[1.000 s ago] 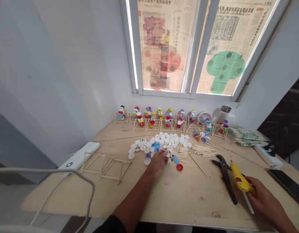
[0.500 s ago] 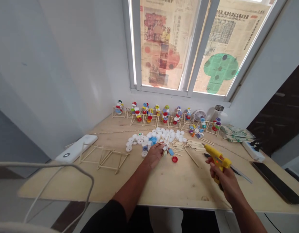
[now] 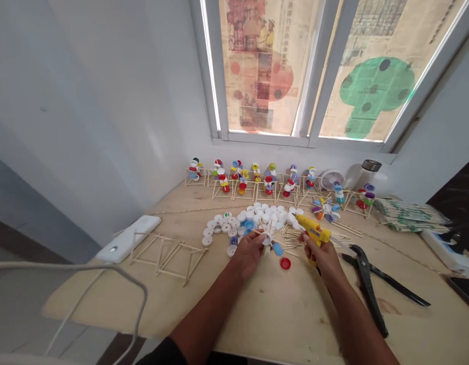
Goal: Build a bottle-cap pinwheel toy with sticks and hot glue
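Note:
Between the closed fingers of my left hand (image 3: 248, 255) is a small wheel (image 3: 266, 238) made of a white cap with thin sticks radiating from it. A blue piece (image 3: 277, 249) sits on one of its sticks, and a pale cap shows below. My right hand (image 3: 325, 258) grips a yellow glue gun (image 3: 313, 230), its nozzle pointing left toward the wheel but apart from it. A red cap (image 3: 285, 263) lies on the table just right of my left hand. Many white caps (image 3: 262, 212) are heaped behind the wheel, and loose sticks (image 3: 295, 237) lie behind my right hand.
Black pliers (image 3: 365, 284) lie right of my right hand. Stick frames (image 3: 169, 256) stand at the left beside a white power bank (image 3: 130, 238) with a cable. Finished cap wheels (image 3: 268, 186) line the back, near a fan (image 3: 332, 180) and a bottle (image 3: 365, 175).
My right hand has brought the glue gun left, closer to the wheel. The pliers are now uncovered. The view has shifted, and my left hand still holds the wheel.

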Demonstrator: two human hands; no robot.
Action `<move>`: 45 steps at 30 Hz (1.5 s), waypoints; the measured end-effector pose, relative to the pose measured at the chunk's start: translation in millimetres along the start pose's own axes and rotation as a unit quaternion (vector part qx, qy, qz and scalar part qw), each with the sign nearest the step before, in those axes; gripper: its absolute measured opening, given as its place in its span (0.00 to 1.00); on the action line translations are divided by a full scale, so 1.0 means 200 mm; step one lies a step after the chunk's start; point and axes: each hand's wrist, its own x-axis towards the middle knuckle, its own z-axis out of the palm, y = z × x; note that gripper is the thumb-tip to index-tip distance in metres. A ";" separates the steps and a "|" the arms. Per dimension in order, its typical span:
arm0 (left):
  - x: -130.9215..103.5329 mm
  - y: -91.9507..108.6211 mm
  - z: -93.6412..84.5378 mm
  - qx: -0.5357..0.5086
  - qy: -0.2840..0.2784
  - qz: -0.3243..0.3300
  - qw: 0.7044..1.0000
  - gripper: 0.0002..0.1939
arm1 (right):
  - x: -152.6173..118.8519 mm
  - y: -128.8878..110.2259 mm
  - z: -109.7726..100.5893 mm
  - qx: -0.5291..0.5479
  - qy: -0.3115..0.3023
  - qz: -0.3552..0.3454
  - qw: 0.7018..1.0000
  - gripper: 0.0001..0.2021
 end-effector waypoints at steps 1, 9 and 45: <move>0.00 0.01 0.00 0.002 0.004 0.002 1.000 0.14 | 0.01 0.02 0.00 0.001 -0.008 0.004 1.000 0.25; 0.01 0.03 0.00 0.010 0.021 0.009 1.000 0.15 | 0.01 0.05 0.03 0.005 -0.041 0.036 0.998 0.24; -0.01 0.02 0.04 0.026 0.080 0.071 0.994 0.19 | -0.10 0.05 -0.04 -0.059 0.000 -0.049 0.997 0.21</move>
